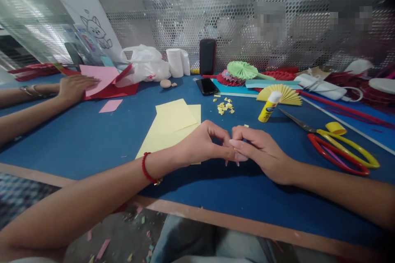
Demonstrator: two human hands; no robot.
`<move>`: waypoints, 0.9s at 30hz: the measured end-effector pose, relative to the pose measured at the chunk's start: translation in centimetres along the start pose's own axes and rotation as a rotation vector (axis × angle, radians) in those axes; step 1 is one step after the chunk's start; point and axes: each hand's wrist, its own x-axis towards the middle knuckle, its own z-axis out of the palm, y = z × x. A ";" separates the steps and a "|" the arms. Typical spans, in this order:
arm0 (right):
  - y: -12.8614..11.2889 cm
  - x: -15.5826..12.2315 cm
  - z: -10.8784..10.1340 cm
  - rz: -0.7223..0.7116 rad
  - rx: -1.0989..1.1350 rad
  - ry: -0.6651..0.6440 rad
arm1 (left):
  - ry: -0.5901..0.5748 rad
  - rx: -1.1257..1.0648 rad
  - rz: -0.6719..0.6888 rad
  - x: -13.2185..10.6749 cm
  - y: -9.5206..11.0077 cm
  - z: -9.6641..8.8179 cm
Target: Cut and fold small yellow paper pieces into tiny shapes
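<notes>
My left hand (pixel 210 144), with a red cord bracelet at the wrist, meets my right hand (pixel 261 152) above the blue table near its front edge. The fingers of both hands are pinched together at the tips. A tiny yellow speck shows between them, too small and covered to name. Under my left wrist lie sheets of pale yellow paper (pixel 173 121). Beyond the hands is a small heap of yellow paper bits (pixel 225 107). A glue stick (pixel 269 107) stands uncapped to the right, and its yellow cap (pixel 335 128) lies near the scissors (pixel 339 148).
At the left, another person's hands (pixel 74 88) rest on pink paper (pixel 100 78) and red paper. Along the back are a plastic bag (pixel 145 63), a tissue roll (pixel 175 62), an upright phone (pixel 207 57), a flat phone (pixel 207 86), a green paper fan (pixel 242 70) and a yellow paper fan (pixel 282 93).
</notes>
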 end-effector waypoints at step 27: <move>4.3 -11.3 -17.5 0.842 -0.859 0.082 | 0.306 -0.038 0.205 -0.5 3.2 -0.5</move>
